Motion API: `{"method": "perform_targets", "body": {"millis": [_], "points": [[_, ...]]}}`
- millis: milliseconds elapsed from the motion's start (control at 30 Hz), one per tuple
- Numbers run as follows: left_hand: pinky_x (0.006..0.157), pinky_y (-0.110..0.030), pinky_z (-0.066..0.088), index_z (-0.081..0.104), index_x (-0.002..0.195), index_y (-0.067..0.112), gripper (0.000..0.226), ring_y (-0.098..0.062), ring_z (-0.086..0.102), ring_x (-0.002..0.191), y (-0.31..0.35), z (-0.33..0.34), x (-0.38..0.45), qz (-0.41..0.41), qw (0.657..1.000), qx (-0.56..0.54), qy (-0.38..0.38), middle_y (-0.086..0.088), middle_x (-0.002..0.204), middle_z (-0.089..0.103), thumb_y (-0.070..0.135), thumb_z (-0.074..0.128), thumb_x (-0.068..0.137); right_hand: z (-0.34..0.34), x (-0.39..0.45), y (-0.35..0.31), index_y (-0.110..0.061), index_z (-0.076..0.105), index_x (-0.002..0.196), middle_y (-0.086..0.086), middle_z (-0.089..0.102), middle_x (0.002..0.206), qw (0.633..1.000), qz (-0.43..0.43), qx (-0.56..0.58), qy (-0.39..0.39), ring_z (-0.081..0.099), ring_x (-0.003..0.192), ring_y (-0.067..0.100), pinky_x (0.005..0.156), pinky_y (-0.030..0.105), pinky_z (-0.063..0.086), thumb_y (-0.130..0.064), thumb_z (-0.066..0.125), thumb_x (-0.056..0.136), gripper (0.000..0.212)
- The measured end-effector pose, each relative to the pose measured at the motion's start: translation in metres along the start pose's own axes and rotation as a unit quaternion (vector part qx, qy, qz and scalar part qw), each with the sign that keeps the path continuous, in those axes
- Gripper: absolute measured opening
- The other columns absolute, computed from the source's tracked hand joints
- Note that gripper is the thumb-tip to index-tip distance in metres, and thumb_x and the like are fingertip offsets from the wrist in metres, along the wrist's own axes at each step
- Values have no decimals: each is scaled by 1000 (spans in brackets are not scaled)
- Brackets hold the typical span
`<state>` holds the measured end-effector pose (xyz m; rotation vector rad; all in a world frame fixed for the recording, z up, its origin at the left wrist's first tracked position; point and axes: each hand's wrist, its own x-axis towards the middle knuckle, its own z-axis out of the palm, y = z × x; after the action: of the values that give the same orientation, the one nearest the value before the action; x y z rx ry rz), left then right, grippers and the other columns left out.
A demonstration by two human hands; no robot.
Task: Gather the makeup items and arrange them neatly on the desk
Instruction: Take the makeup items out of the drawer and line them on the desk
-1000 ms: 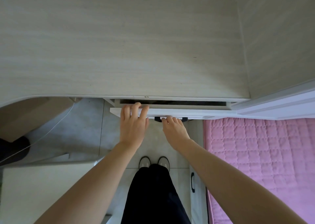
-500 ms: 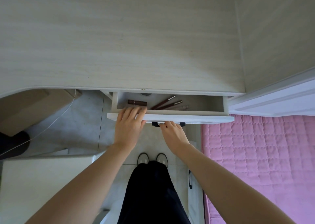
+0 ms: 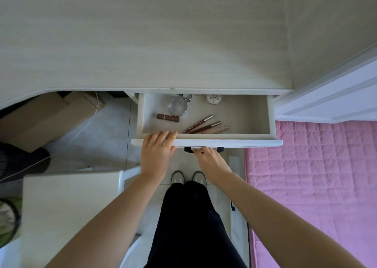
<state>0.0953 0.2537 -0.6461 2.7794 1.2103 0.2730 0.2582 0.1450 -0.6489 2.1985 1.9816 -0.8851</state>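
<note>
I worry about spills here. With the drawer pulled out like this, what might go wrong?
The brown pencils and lipstick tube lie loose, so a jerk on the drawer may roll them. The left hand has fingers over the front edge, which could get pinched. The round mirror might slide and knock.

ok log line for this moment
drawer open | left hand on front edge | right hand on handle | makeup inside | desk bare

Soft even daylight, sharp focus, wide-angle bending at edges.
</note>
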Motion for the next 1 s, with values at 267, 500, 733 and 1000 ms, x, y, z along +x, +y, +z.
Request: {"method": "perform_targets", "body": {"millis": [267,500,733,1000], "points": [[85,-39,47,66,116,17,40,-23,60,95,9,-7,-25,-10,1000,-6,-19,3,106,66,26,75,78,16,-30,-4,-4,19,149,12,40,141,999,-37,-10,-15,38,131,28,114,36,26,2,56,84,75],[87,-41,49,67,113,13,41,-25,63,97,16,-13,-44,-32,998,-28,-43,-1,106,69,21,79,74,21,-57,-10,-6,23,147,10,32,149,999,-40,23,-15,27,140,24,117,33,21,-4,47,92,60],[83,-41,52,70,104,9,45,-28,66,94,22,-28,-38,-41,993,-58,-91,-3,101,71,12,87,63,8,-91,-4,-4,51,129,10,56,126,993,-26,85,74,51,119,27,95,37,49,1,50,85,44],[80,-42,54,73,100,13,44,-27,68,91,25,-38,-37,-48,986,-30,-159,-4,97,73,15,89,59,-31,-84,25,-5,64,111,9,65,106,992,42,-5,116,63,98,30,81,39,54,2,79,51,63]]}}
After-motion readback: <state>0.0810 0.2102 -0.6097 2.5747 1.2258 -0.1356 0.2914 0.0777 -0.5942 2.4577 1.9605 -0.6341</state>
